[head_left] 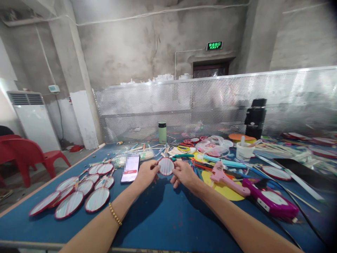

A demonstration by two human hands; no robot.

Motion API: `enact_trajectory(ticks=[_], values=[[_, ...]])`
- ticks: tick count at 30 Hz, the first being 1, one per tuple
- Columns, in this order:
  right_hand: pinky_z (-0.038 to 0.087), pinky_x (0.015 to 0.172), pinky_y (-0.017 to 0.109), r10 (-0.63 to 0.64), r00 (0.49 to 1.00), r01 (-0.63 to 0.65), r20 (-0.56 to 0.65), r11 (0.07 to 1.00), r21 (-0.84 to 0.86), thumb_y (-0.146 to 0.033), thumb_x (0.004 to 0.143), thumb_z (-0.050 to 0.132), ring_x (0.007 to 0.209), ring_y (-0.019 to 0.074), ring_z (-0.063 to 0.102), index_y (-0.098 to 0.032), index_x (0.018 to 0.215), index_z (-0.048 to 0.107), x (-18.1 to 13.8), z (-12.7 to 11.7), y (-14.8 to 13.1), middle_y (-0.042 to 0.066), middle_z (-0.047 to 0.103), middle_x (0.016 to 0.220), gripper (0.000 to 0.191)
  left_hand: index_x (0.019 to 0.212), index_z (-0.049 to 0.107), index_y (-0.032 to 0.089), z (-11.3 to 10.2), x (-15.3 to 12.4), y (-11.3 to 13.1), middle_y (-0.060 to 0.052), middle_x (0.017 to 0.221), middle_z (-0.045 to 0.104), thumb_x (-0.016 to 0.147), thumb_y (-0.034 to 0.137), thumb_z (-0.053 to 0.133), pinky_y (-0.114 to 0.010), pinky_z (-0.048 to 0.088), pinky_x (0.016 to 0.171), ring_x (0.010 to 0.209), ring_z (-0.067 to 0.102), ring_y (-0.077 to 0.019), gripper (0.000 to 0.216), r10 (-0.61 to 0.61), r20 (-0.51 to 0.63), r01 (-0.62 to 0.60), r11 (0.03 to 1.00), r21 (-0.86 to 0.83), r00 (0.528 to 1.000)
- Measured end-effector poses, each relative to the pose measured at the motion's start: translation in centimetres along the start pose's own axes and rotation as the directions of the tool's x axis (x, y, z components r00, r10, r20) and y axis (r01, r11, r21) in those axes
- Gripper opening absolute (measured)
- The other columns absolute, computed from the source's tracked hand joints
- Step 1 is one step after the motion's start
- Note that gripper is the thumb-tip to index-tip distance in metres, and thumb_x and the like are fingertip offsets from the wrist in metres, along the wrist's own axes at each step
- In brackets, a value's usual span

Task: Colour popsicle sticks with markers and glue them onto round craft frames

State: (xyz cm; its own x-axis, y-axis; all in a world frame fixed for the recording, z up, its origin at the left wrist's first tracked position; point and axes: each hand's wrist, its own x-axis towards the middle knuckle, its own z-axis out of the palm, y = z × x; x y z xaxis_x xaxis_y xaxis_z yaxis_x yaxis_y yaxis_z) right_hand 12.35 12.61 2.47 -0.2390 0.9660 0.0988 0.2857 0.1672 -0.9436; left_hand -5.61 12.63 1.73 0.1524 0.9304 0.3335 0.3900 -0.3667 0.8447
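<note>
Between my two hands is a small round red-rimmed disc [166, 166], with a pale, faintly striped face and a short stick pointing up from its top. My left hand [147, 173] pinches its left edge with closed fingers. On the opposite edge, the thumb and forefinger of my right hand [184, 173] grip the rim, the other fingers curled below. The disc is held upright above the blue table [168, 225]. Several similar red-rimmed discs [70, 203] lie grouped to the left, some overlapping. A phone with a lit screen [131, 169] stands just beyond my left hand.
To the right lie a pink glue gun [229, 180], a purple device [270, 199] with a black cable, and yellow sheets [231, 194]. A white cup [244, 151], green bottle [162, 133] and black flask [256, 118] stand farther back, before a perforated metal screen [147, 102].
</note>
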Motion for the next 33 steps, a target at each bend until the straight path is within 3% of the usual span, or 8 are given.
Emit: enact_trajectory(ticks=[9, 23, 33], values=[[0.045, 0.034, 0.017, -0.012, 1.000, 0.012, 0.005, 1.000, 0.001, -0.009, 0.081, 0.044, 0.034, 0.0140, 0.060, -0.015, 0.092, 0.052, 0.20, 0.03, 0.50, -0.005, 0.058, 0.043, 0.015, 0.065, 0.053, 0.020, -0.26, -0.32, 0.50, 0.005, 0.047, 0.054, 0.084, 0.036, 0.050, -0.021, 0.039, 0.040, 0.040, 0.053, -0.0130, 0.025, 0.003, -0.011, -0.002, 0.994, 0.111, 1.000], [0.043, 0.035, 0.016, -0.021, 0.999, 0.022, 0.029, 1.000, -0.021, -0.012, 0.083, 0.045, 0.035, 0.0134, 0.060, -0.014, 0.098, 0.055, 0.19, 0.05, 0.75, -0.005, 0.060, 0.044, 0.018, 0.066, 0.051, 0.021, -0.01, -0.13, -0.29, 0.003, 0.053, 0.057, 0.087, 0.035, 0.044, -0.021, 0.038, 0.037, 0.040, 0.056, -0.0132, 0.027, -0.046, -0.002, 0.046, 0.992, 0.115, 0.999], [0.045, 0.035, 0.015, -0.020, 0.999, 0.020, 0.031, 1.000, -0.022, -0.014, 0.083, 0.051, 0.038, 0.0119, 0.061, -0.015, 0.100, 0.051, 0.05, -0.10, 0.58, -0.005, 0.061, 0.053, 0.017, 0.066, 0.052, 0.020, -0.33, -0.18, -0.15, 0.003, 0.053, 0.058, 0.088, 0.031, 0.045, -0.023, 0.040, 0.046, 0.042, 0.057, -0.0126, 0.026, -0.024, -0.042, 0.031, 0.982, 0.186, 0.999]])
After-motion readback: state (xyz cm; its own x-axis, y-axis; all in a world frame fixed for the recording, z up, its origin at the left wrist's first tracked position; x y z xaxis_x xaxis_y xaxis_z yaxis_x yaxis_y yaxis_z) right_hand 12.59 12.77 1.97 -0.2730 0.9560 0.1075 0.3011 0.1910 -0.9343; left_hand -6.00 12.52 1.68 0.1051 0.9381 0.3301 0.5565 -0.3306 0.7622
